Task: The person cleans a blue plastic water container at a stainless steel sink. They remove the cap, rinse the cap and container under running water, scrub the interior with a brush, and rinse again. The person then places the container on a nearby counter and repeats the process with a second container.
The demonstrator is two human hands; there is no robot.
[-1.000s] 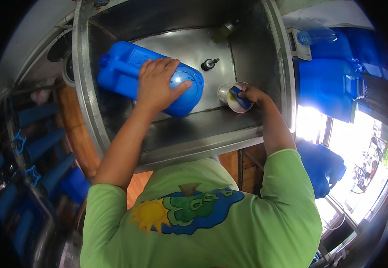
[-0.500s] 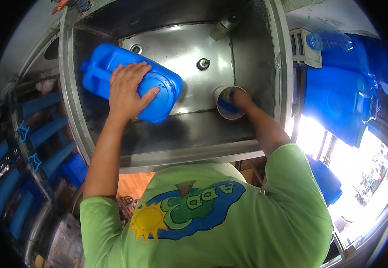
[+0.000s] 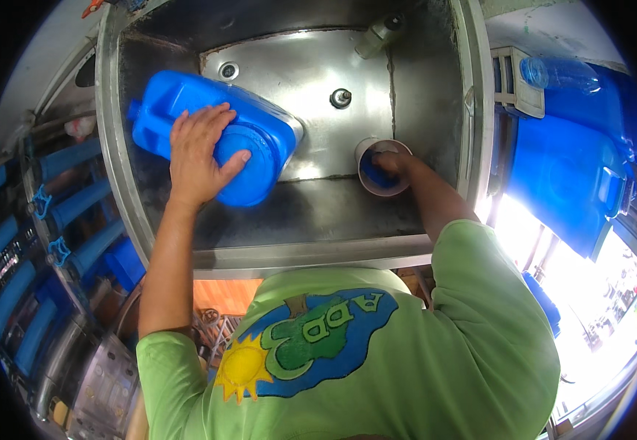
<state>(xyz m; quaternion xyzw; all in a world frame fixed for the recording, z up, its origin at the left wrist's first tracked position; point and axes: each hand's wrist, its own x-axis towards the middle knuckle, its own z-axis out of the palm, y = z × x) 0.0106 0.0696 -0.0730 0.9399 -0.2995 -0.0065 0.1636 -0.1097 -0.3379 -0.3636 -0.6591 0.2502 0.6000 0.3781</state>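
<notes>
Left hand spread flat, thumb out, on blue jug lying on its side, left in metal sink. Right hand reaches into pale cup, near right, something blue inside (grip hidden, can't tell if pinching). Glass bottle stands far right.

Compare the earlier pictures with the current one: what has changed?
The right hand has pushed the blue scrubber deeper into the cup. The blue jug has shifted left, uncovering the drain. Nothing was let go. Unchanged: the left hand rests on the jug.
</notes>
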